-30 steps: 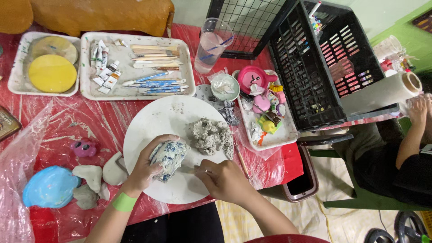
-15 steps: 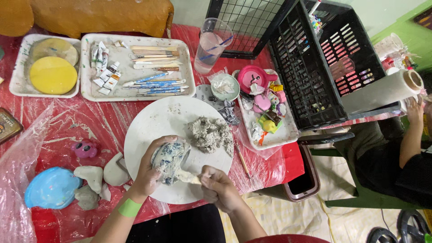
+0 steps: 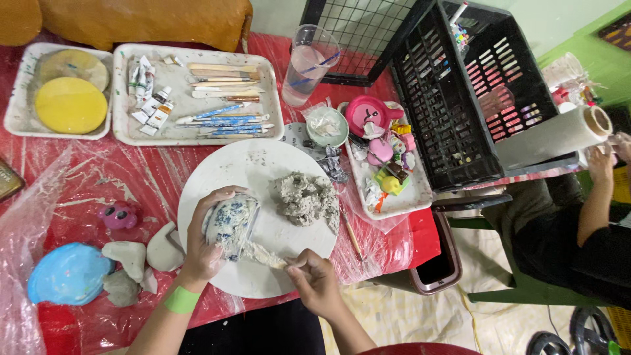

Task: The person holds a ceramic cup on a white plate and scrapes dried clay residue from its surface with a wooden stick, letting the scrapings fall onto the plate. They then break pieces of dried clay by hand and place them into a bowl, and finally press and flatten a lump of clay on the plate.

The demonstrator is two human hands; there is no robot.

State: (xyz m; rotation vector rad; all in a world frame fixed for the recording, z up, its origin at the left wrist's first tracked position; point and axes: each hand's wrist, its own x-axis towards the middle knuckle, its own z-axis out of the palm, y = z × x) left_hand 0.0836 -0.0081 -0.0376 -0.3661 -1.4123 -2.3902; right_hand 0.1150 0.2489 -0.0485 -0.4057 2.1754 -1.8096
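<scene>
My left hand (image 3: 200, 246), with a green wristband, grips a small blue-and-white patterned bowl (image 3: 230, 222) tipped on its side over a round white plate (image 3: 256, 171). My right hand (image 3: 317, 283) pinches a strip of grey clay (image 3: 263, 255) that runs from my fingers to the bowl's rim. A rough lump of grey clay (image 3: 305, 197) lies on the plate to the right of the bowl, apart from both hands.
On the red plastic-covered table: a tray of paint tubes and tools (image 3: 197, 92), a yellow disc (image 3: 69, 105), a glass of water (image 3: 309, 62), clay pieces (image 3: 141, 253), a blue dome (image 3: 66, 273), a black crate (image 3: 460, 92). Another person's arm (image 3: 595, 197) holds a roll at the right.
My right hand has drawn back toward me from the plate and now pulls a strip of clay off the bowl. The left hand has kept hold of the bowl.
</scene>
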